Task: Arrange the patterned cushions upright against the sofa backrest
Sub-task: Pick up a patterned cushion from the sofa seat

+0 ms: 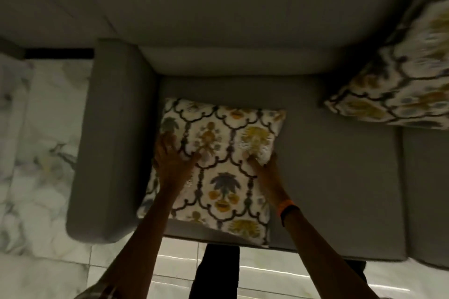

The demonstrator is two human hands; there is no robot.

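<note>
A white cushion (218, 167) with a dark trellis and yellow-blue floral pattern lies flat on the grey sofa seat (340, 177), close to the left armrest. My left hand (171, 158) rests spread on its left side. My right hand (263, 165) grips its right edge, with the fabric bunched between the fingers. A second cushion (398, 75) of the same pattern leans upright against the backrest (230, 60) at the far right.
The grey left armrest (109, 143) borders the cushion. Marble floor tiles (36, 153) lie to the left and in front of the sofa. A seam (402, 192) splits the seat at the right. My dark trouser legs (216, 272) stand at the sofa's front edge.
</note>
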